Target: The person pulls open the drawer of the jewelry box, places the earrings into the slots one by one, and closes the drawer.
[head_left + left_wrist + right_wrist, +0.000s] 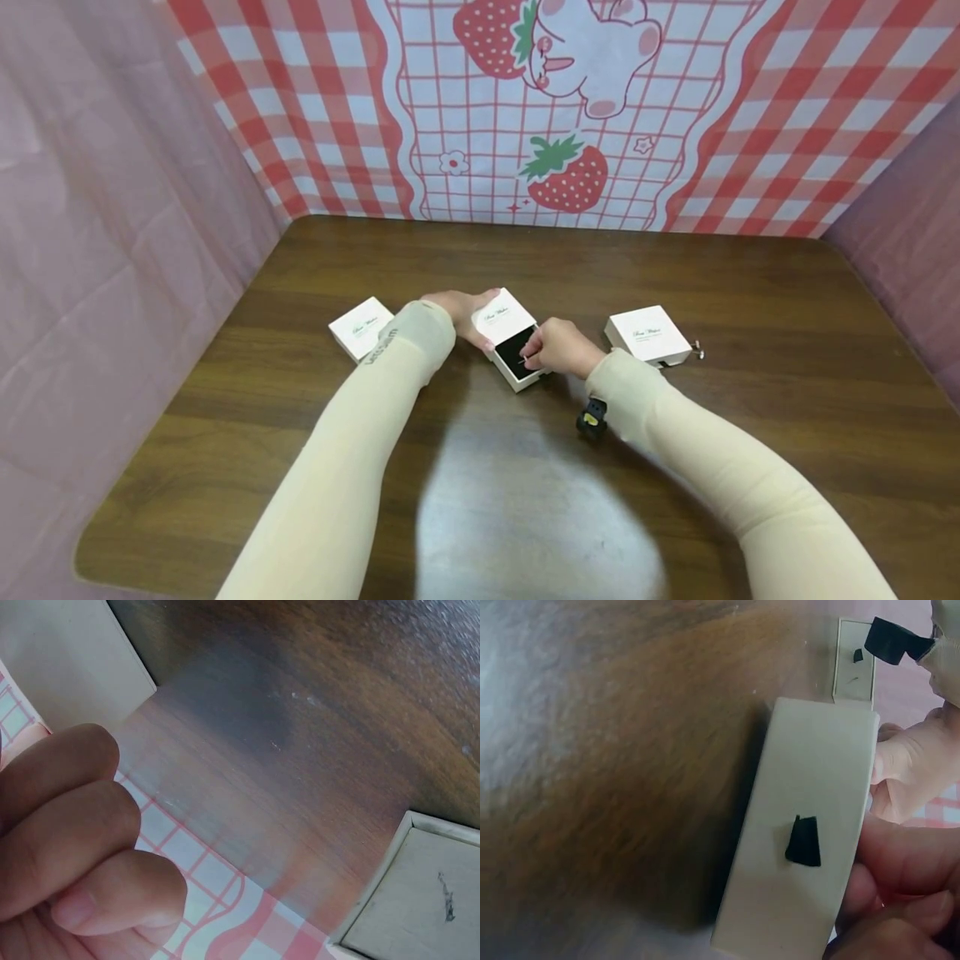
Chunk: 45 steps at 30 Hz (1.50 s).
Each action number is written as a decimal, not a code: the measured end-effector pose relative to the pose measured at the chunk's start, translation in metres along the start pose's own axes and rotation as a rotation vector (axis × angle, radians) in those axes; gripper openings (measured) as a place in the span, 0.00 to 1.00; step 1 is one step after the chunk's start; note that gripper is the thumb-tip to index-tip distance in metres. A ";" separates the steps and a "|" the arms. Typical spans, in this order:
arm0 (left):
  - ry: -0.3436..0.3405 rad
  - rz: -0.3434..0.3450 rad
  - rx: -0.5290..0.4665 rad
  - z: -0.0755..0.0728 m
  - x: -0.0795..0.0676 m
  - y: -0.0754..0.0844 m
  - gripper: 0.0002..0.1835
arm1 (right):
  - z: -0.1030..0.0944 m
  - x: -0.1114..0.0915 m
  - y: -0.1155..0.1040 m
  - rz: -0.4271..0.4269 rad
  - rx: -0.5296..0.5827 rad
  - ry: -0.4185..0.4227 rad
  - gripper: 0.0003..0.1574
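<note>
Open box (pixel 504 315) sits on the counter (pixel 525 258), left hand (pixel 468 313) clamped on it, right hand (pixel 559 345) pinching a small thin piece (pixel 523 361) over its black lining (pixel 510 348), left box (pixel 360 327) partly behind sleeve (pixel 337 450), right box (pixel 648 333) beside shiny bits (pixel 701 354).

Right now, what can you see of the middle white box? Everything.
The middle white box looks like cardboard: a sleeve with dark script on top and a drawer with black lining, a black tab on its front. The drawer is pulled partly out toward the person. The box appears to rest, angled, on the table, between the left white box and right white box. The left hand grips the sleeve; the right hand pinches a small thin item over the lining.
</note>
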<state>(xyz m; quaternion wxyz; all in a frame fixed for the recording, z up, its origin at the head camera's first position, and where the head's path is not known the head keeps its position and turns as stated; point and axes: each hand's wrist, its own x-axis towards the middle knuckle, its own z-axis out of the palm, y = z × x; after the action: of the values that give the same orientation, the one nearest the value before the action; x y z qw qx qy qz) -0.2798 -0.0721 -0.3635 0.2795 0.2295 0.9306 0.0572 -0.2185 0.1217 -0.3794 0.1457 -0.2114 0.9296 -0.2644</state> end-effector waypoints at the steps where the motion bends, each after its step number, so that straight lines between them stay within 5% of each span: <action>1: -0.002 -0.004 0.002 0.000 0.000 0.000 0.58 | 0.000 0.000 -0.001 0.004 -0.001 -0.001 0.08; 30: -0.009 -0.026 0.022 -0.001 0.000 0.002 0.58 | 0.002 0.002 -0.018 -0.003 -0.231 -0.002 0.02; 35: -0.013 -0.022 0.024 0.000 0.002 0.001 0.58 | -0.002 0.001 -0.014 0.022 -0.161 -0.024 0.06; 45: 0.005 0.001 0.002 0.002 0.002 0.000 0.57 | -0.005 0.002 0.006 0.090 0.147 -0.023 0.06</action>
<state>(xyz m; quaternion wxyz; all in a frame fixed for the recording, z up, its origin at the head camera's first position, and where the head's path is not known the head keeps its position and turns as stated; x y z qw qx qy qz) -0.2799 -0.0711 -0.3655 0.2767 0.2300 0.9313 0.0570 -0.2238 0.1272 -0.3788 0.1833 -0.1613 0.9145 -0.3225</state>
